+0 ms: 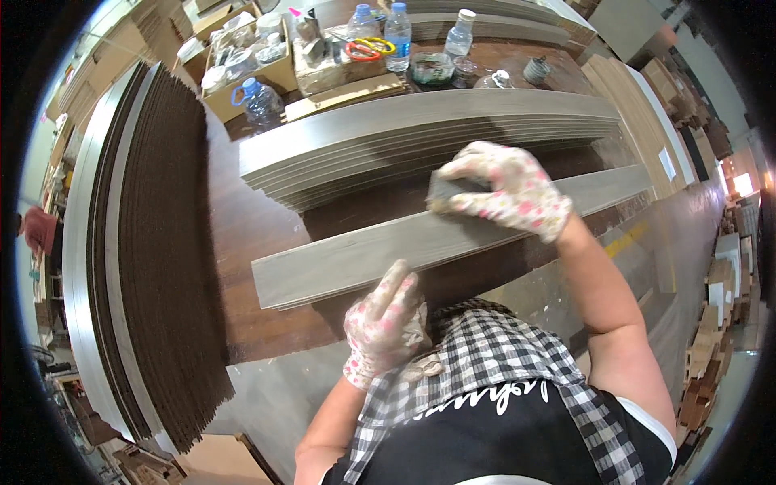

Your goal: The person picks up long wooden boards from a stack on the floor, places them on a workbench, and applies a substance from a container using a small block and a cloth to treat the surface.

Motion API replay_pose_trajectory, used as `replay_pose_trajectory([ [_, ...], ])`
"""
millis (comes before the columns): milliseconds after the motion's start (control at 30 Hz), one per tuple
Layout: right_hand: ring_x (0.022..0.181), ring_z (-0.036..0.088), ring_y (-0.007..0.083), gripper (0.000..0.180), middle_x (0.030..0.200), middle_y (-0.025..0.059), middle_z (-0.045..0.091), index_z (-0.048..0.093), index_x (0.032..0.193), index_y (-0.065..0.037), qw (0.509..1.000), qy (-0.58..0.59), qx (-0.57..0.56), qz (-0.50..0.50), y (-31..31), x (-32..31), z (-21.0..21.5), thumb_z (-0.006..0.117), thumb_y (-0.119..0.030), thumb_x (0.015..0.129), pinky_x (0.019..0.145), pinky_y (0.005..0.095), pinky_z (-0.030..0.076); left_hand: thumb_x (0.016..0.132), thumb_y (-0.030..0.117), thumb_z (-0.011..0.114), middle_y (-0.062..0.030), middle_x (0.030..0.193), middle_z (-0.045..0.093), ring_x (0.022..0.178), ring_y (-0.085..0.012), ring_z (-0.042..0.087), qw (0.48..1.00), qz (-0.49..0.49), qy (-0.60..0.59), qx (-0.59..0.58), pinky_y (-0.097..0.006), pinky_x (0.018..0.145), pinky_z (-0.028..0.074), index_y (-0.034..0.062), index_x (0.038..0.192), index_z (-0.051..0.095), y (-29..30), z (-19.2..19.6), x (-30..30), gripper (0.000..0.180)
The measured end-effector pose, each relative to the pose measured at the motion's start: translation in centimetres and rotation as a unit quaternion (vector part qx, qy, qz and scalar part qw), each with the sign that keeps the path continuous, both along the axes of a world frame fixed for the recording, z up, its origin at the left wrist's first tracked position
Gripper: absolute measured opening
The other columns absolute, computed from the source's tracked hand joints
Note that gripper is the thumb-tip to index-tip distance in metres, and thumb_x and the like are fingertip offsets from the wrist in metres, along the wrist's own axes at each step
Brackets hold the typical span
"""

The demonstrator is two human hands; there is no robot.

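My right hand (508,187), in a white glove with pink flower spots, is closed around a small dark grey block (444,192), blurred by motion, above a long grey plank (347,257). The plank lies slantwise across the dark brown table in front of me, apparently with another thin board under it. By the plank's near edge is my left hand (381,327), gloved alike. Two of its fingers point forward, and the others curl around a crumpled pale thing (416,327), possibly cloth, against my checked apron. Just beyond the plank lies a stack of similar grey planks (420,121).
A tall stack of planks (158,242) stands on the left. Along the back are a filled cardboard box (250,69), a blue-capped jug (262,105), scissors (368,48), bottles (398,36) and a tub (432,69). Boards (638,121) line the right side. A person (39,229) is far left.
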State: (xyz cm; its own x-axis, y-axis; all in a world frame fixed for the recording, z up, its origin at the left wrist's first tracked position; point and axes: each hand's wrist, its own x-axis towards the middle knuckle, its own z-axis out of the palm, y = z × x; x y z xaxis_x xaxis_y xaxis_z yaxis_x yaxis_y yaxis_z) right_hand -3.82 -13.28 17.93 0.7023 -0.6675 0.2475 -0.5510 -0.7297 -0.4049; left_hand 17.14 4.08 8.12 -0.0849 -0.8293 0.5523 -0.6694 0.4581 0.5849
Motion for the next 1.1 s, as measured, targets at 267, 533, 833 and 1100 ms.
replay_pose_trajectory([
  [267,0.091,0.067,0.0271,0.034,0.094,0.0088,0.067,0.071,0.099,-0.010,0.997,-0.014,-0.042,-0.066,1.0,-2.0,-0.4,0.076,-0.038,0.080,0.081,0.0381,0.054,0.070,0.000,0.071,-0.0164,0.124,0.066,0.090,-0.0273,0.071,0.999,-0.037,-0.013,-0.011,-0.035,0.070,0.058,0.0026,0.113,0.068,-0.7,0.4,-1.6,0.044],
  [533,0.091,0.067,0.0264,0.040,0.096,0.0081,0.069,0.072,0.095,-0.011,0.965,0.091,-0.056,-0.241,0.9,-9.4,1.1,0.076,-0.047,0.078,0.082,0.0373,0.053,0.071,-0.002,0.070,-0.0161,0.126,0.065,0.091,-0.0267,0.071,0.998,-0.061,-0.019,-0.003,-0.035,0.071,0.058,0.0017,0.116,0.066,-1.0,0.5,-2.7,0.045],
  [833,0.088,0.066,0.0257,0.032,0.089,0.0081,0.066,0.072,0.090,-0.014,0.960,0.100,-0.079,-0.248,0.6,-12.4,1.1,0.076,-0.044,0.078,0.079,0.0372,0.053,0.068,0.010,0.075,-0.0160,0.127,0.064,0.093,-0.0291,0.070,0.996,-0.077,-0.047,-0.016,-0.036,0.069,0.055,0.0051,0.121,0.064,-2.0,0.5,-5.2,0.054],
  [1100,0.091,0.065,0.0267,0.031,0.091,0.0083,0.063,0.071,0.093,-0.013,0.983,0.041,-0.084,-0.159,-0.4,-13.4,-0.4,0.073,-0.041,0.080,0.081,0.0390,0.052,0.073,0.011,0.069,-0.0103,0.119,0.069,0.079,-0.0193,0.067,0.982,-0.145,-0.116,-0.021,-0.033,0.064,0.052,0.0084,0.118,0.066,-4.3,2.8,-11.1,0.045],
])
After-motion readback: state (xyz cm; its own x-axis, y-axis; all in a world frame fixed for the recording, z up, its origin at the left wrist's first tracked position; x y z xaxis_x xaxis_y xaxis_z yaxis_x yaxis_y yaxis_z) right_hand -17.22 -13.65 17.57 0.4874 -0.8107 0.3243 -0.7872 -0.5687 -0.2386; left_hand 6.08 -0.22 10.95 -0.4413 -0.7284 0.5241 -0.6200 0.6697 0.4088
